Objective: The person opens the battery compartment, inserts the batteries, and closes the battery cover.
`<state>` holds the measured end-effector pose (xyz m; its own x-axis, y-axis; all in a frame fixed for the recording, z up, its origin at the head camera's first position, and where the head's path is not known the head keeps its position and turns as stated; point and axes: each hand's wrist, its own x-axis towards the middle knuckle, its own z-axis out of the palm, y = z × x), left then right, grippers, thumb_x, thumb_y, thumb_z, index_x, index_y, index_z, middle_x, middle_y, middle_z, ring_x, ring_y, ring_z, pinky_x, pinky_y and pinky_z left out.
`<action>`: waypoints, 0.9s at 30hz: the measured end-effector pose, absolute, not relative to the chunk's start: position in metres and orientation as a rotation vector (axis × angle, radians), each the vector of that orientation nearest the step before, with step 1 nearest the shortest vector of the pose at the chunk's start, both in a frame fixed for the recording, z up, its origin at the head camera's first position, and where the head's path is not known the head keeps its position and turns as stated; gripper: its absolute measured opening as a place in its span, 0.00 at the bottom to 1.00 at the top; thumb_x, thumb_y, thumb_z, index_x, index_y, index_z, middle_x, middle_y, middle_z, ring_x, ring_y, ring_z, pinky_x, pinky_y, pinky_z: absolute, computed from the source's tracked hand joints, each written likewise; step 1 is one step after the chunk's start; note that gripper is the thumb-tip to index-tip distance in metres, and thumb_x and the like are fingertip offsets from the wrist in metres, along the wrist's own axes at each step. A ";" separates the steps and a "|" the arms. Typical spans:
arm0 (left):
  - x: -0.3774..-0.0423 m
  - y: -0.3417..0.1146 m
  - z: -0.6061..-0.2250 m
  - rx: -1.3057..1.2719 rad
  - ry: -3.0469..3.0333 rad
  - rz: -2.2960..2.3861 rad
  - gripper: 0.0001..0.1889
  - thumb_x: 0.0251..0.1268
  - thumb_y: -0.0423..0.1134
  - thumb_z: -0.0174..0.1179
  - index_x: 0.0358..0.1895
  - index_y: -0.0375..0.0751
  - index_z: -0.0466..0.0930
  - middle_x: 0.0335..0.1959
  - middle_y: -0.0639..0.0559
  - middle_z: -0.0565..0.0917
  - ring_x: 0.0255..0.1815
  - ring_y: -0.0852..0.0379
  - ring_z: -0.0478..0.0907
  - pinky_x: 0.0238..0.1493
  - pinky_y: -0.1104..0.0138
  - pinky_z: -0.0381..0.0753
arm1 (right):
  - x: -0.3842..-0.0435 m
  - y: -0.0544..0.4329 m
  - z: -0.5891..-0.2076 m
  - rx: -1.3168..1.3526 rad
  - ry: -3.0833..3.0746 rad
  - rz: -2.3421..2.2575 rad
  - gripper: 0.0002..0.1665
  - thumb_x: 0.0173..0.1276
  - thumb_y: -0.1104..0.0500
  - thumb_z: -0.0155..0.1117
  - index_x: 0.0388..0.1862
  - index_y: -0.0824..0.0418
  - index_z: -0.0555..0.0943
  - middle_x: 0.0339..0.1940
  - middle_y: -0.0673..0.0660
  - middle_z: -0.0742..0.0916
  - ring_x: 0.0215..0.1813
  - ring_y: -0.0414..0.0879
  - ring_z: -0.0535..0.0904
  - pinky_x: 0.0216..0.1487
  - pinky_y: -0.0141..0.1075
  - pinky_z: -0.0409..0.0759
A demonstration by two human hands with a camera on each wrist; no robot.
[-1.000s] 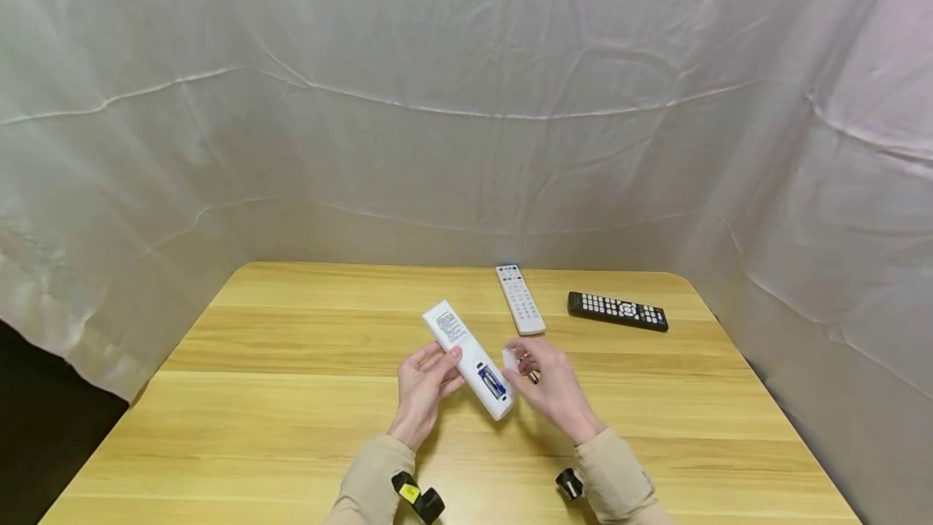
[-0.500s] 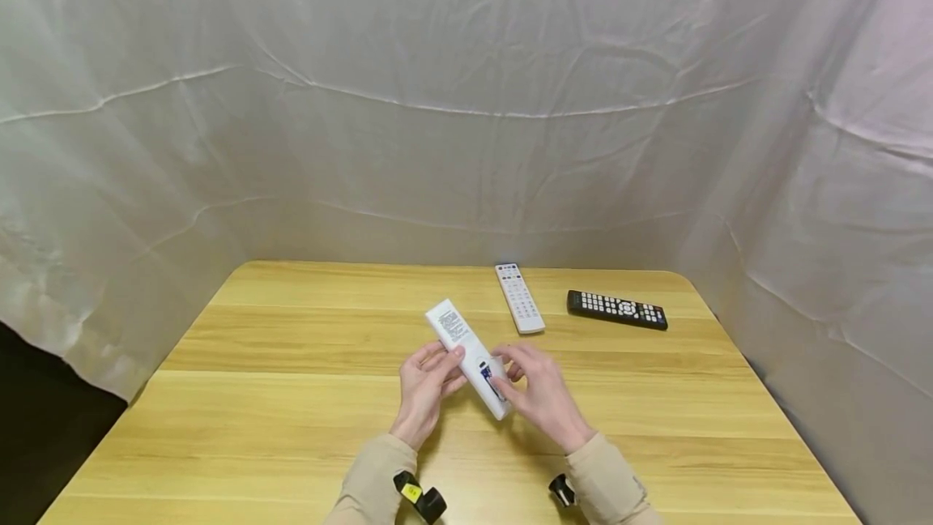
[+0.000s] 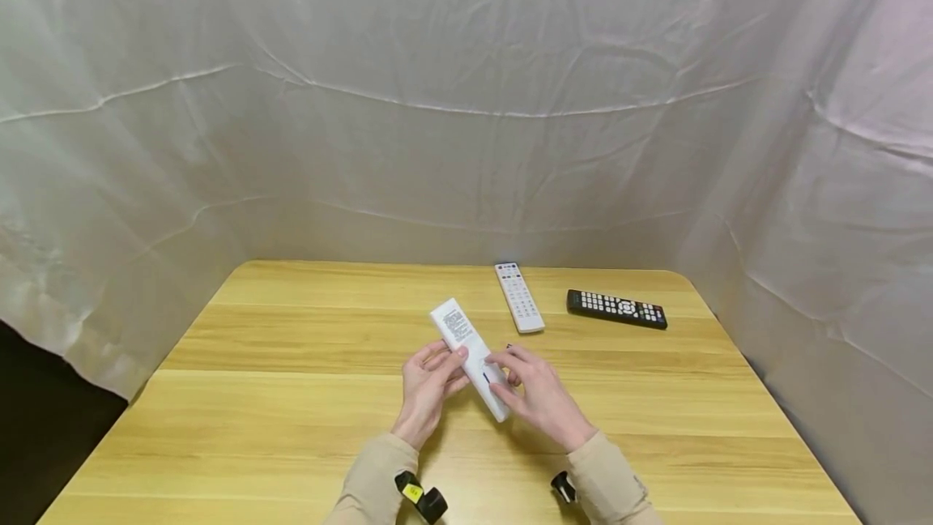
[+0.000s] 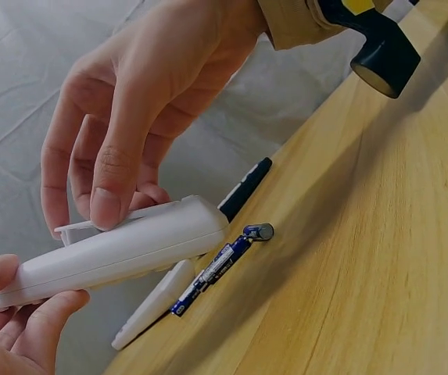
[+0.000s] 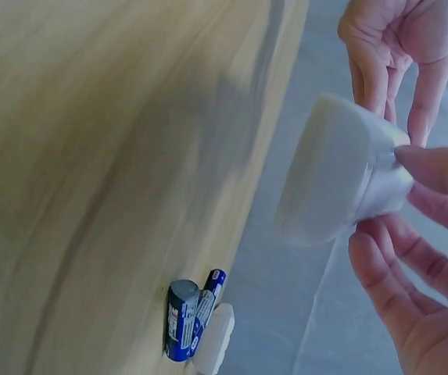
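Observation:
A white remote control (image 3: 453, 326) is held back side up above the table, label toward the camera. My left hand (image 3: 424, 394) grips it near the middle, thumb on the back. My right hand (image 3: 545, 402) holds the white battery cover (image 4: 77, 228) between thumb and index finger over the compartment. One end of the cover stands slightly raised in the left wrist view, and a dark slit shows beside it in the head view. Below the remote, blue batteries (image 4: 216, 266) lie on the table; in the head view the right hand hides them.
A second white remote (image 3: 520, 298) lies buttons up toward the back of the wooden table (image 3: 291, 420). To its right is a black remote (image 3: 616, 309) with white buttons. Grey-white curtains (image 3: 466, 104) hang behind and at the sides.
The right hand has moved left with the battery cover and laid it over the compartment, which was open with batteries showing inside. The left hand and the remote have shifted slightly right.

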<state>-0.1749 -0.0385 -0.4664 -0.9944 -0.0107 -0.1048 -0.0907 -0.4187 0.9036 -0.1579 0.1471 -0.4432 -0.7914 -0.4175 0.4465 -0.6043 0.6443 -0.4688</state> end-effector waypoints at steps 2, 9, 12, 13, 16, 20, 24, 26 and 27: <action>-0.175 -0.038 -0.466 -0.143 1.671 2.595 0.25 0.66 0.32 0.66 0.62 0.24 0.69 0.42 0.44 0.90 0.34 0.59 0.89 0.39 0.69 0.92 | -0.159 0.149 -0.443 0.838 -2.581 0.900 0.21 0.59 0.66 0.75 0.53 0.61 0.84 0.41 0.54 0.85 0.33 0.37 0.78 0.30 0.33 0.85; -0.176 -0.038 -0.466 -0.142 1.682 2.582 0.25 0.66 0.32 0.66 0.61 0.24 0.69 0.40 0.46 0.90 0.33 0.60 0.88 0.37 0.71 0.92 | -0.159 0.154 -0.440 0.848 -2.672 0.938 0.23 0.61 0.63 0.73 0.57 0.61 0.82 0.44 0.58 0.86 0.33 0.35 0.79 0.33 0.31 0.86; -0.177 -0.039 -0.466 -0.138 1.694 2.576 0.25 0.66 0.32 0.66 0.61 0.24 0.69 0.41 0.45 0.90 0.34 0.60 0.88 0.38 0.70 0.92 | -0.160 0.156 -0.439 0.856 -2.701 0.919 0.25 0.62 0.61 0.73 0.59 0.61 0.81 0.46 0.61 0.88 0.33 0.38 0.83 0.38 0.32 0.88; -0.177 -0.039 -0.466 -0.137 1.699 2.574 0.25 0.66 0.32 0.66 0.62 0.24 0.69 0.42 0.44 0.90 0.34 0.59 0.88 0.38 0.70 0.92 | -0.160 0.156 -0.439 0.858 -2.708 0.917 0.26 0.62 0.61 0.73 0.60 0.61 0.80 0.46 0.60 0.88 0.34 0.39 0.84 0.39 0.32 0.88; -0.178 -0.040 -0.466 -0.127 1.710 2.568 0.25 0.66 0.32 0.65 0.62 0.24 0.69 0.44 0.41 0.90 0.34 0.59 0.88 0.39 0.70 0.92 | -0.160 0.156 -0.440 0.861 -2.715 0.907 0.26 0.62 0.60 0.73 0.60 0.60 0.80 0.45 0.60 0.88 0.36 0.41 0.85 0.41 0.30 0.87; -0.178 -0.040 -0.465 -0.121 1.716 2.566 0.25 0.66 0.31 0.65 0.62 0.24 0.69 0.45 0.39 0.89 0.34 0.59 0.88 0.39 0.69 0.92 | -0.162 0.157 -0.442 0.867 -2.708 0.926 0.26 0.63 0.60 0.73 0.60 0.60 0.80 0.41 0.58 0.88 0.34 0.39 0.83 0.37 0.24 0.83; -0.179 -0.040 -0.464 -0.138 1.707 2.572 0.24 0.66 0.31 0.65 0.61 0.24 0.70 0.43 0.42 0.90 0.32 0.60 0.88 0.38 0.70 0.92 | -0.162 0.157 -0.443 0.908 -2.672 0.911 0.26 0.63 0.60 0.73 0.60 0.61 0.81 0.42 0.58 0.87 0.34 0.40 0.83 0.35 0.23 0.82; -0.179 -0.040 -0.464 -0.149 1.698 2.576 0.23 0.66 0.30 0.64 0.61 0.25 0.70 0.42 0.43 0.90 0.32 0.60 0.87 0.38 0.69 0.92 | -0.162 0.158 -0.444 0.946 -2.638 0.865 0.25 0.63 0.59 0.72 0.60 0.62 0.81 0.45 0.58 0.87 0.36 0.42 0.83 0.36 0.23 0.83; -0.179 -0.040 -0.464 -0.150 1.695 2.578 0.23 0.66 0.30 0.65 0.61 0.24 0.70 0.41 0.44 0.90 0.32 0.61 0.87 0.38 0.70 0.92 | -0.162 0.158 -0.444 0.967 -2.619 0.834 0.25 0.63 0.59 0.72 0.60 0.62 0.82 0.45 0.58 0.87 0.37 0.42 0.83 0.36 0.23 0.83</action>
<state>-0.1792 -0.0403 -0.4640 -0.9939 -0.0092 -0.1097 -0.0971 -0.3966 0.9128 -0.1621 0.1578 -0.4441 -0.7570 -0.5241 0.3903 -0.6533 0.6209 -0.4332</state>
